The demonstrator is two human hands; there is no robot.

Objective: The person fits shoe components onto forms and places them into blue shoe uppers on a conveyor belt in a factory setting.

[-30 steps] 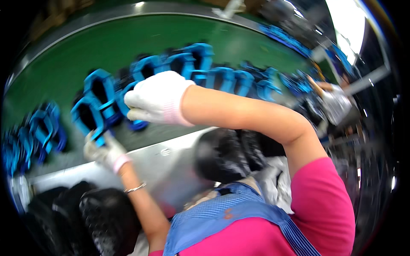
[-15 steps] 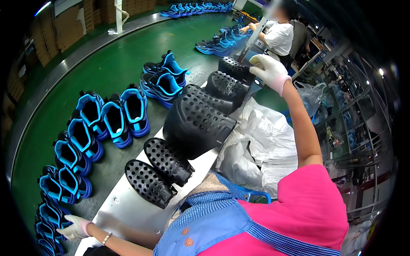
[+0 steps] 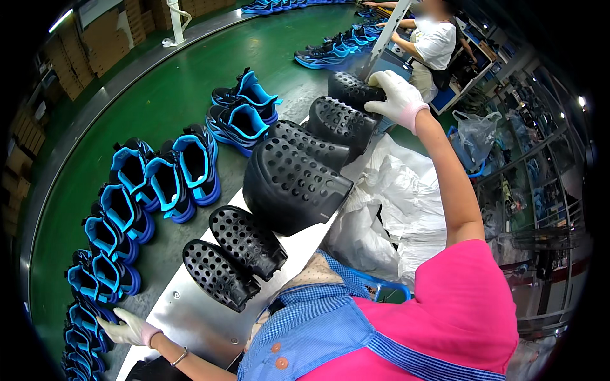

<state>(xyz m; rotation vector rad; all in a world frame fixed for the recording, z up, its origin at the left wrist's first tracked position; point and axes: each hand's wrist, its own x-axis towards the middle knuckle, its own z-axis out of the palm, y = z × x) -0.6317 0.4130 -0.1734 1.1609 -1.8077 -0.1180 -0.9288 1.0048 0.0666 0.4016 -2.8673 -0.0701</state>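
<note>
The right hand (image 3: 399,98) pinches the end of a black block with holes (image 3: 351,89) between thumb and fingers, beyond more such blocks (image 3: 298,181) on the metal ledge (image 3: 184,311). The left hand (image 3: 129,329), fingers spread, is beside the blue-and-black shoes (image 3: 132,222); whether it touches one I cannot tell

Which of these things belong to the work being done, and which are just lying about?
Apparently part of the work:
the farthest black perforated form, at the right hand;
the other black perforated forms;
black-and-blue shoes beside the left hand.

Apparently just lying about:
crumpled white sheeting;
clear plastic bag;
cardboard boxes.
</note>
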